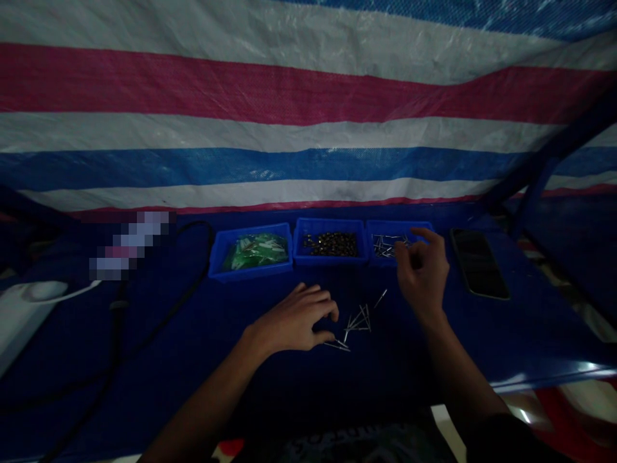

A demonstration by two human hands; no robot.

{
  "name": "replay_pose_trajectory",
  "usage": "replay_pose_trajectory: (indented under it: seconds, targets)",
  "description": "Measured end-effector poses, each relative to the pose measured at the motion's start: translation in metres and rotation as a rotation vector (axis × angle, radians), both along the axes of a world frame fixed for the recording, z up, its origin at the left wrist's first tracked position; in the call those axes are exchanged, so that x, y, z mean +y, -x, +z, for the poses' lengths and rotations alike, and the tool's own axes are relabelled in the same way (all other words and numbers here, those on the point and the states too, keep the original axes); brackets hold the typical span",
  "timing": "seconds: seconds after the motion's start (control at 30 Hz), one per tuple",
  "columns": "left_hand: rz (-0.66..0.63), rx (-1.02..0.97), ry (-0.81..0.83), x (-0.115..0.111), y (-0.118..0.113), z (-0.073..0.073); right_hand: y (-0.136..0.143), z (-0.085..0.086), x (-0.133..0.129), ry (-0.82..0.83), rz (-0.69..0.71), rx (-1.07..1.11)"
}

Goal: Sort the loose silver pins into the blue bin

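Observation:
My left hand [303, 318] hovers at or rests on the blue table with fingers curved, thumb and forefinger apart. Its thumb is right by several thin metal pins [357, 320] that lie loose on the table; whether it touches them I cannot tell. My right hand [424, 269] is at the front right of the right blue bin [369, 241], thumb and forefinger apart, the other fingers curled. Inside that bin lie more metal pins [383, 245], partly hidden by the hand. No object shows in either hand.
The middle blue bin [330, 260] has small dark shiny pieces [337, 244]; the left one [216, 257] has green-tinted plastic packets [258, 251]. A phone [479, 263] lies at the right. Black cable [180, 308] and a white device [29, 308] are at the left. Striped sheeting [289, 96] hangs behind.

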State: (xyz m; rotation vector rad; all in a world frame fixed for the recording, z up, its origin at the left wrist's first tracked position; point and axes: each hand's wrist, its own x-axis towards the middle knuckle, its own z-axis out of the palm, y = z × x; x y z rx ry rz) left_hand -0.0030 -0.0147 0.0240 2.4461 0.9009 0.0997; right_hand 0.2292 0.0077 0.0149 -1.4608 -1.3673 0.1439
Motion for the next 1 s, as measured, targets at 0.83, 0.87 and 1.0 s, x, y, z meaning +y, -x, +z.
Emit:
replay_pose_trajectory:
  seconds: [0.83, 0.87, 1.0]
  targets:
    - [0.323, -0.314, 0.055, 0.017, 0.002, -0.021, 0.032, -0.002, -0.017, 0.217, 0.755, -0.447]
    - [0.325, -0.323, 0.059, 0.017, 0.002, -0.021, 0.032, -0.002, -0.017, 0.214, 0.744, -0.464]
    - [0.327, -0.354, 0.071, 0.018, 0.0, -0.022, 0.032, -0.002, -0.018, 0.226, 0.709, -0.536]
